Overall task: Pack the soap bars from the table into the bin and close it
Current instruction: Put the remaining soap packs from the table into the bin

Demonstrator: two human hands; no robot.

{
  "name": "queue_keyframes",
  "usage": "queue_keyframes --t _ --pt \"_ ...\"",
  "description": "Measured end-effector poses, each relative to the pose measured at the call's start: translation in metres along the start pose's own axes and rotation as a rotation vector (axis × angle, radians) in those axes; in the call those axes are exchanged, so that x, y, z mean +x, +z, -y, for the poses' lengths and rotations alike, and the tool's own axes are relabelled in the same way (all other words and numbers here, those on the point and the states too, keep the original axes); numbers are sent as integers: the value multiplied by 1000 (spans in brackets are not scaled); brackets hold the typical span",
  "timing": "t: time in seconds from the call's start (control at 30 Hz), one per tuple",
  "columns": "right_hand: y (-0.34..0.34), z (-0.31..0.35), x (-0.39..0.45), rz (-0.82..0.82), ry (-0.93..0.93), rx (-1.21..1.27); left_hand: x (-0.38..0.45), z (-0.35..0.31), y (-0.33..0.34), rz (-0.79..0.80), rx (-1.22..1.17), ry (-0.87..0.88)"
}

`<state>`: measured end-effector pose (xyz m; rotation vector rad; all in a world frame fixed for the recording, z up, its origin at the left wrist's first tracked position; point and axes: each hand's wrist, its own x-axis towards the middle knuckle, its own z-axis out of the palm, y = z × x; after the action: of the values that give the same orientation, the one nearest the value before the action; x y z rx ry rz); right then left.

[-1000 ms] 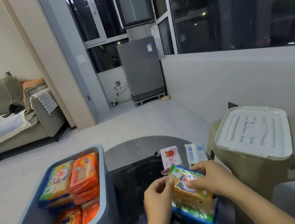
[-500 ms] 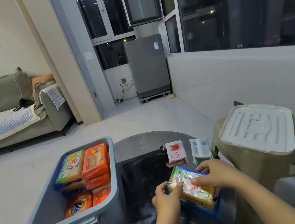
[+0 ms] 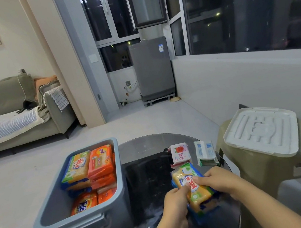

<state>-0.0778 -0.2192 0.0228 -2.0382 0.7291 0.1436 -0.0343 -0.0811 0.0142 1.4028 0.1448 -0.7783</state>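
both hands are on one yellow soap pack (image 3: 193, 186) low over the round glass table (image 3: 146, 146): the left hand (image 3: 175, 199) pinches its near left edge, fingers curled on the wrapper, and the right hand (image 3: 217, 180) grips its right side from above. the pack's long axis runs away from the person and slightly to the left, and it seems to sit on top of another blue-wrapped pack, though that one is mostly hidden. the grey bin (image 3: 86, 218) lies to the left of the grip, just beside the table, open and already holding rows of orange and yellow bars, with free space at its near end. the left hand is the nearer one to the bin, so the carry probably goes leftward across the table edge. beyond the grip lie a rose-print soap bar (image 3: 180, 153) and a white-and-blue soap bar (image 3: 205, 151), both unpacked. the white lid (image 3: 262, 132) rests on a stool (image 3: 257, 174) to the right of the grip, well apart from the bin.
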Motion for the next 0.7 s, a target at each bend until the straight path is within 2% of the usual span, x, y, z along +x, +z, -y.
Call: queue_keyframes --t 0.2,0.5,0.7 --pt "7 7 -9 18 15 251 -5 -16 -13 27 127 87" --pt "4 63 -31 -52 -151 288 -29 -66 -44 105 255 286" --pt "8 113 -43 -56 -280 267 -50 -109 -73 105 284 355"
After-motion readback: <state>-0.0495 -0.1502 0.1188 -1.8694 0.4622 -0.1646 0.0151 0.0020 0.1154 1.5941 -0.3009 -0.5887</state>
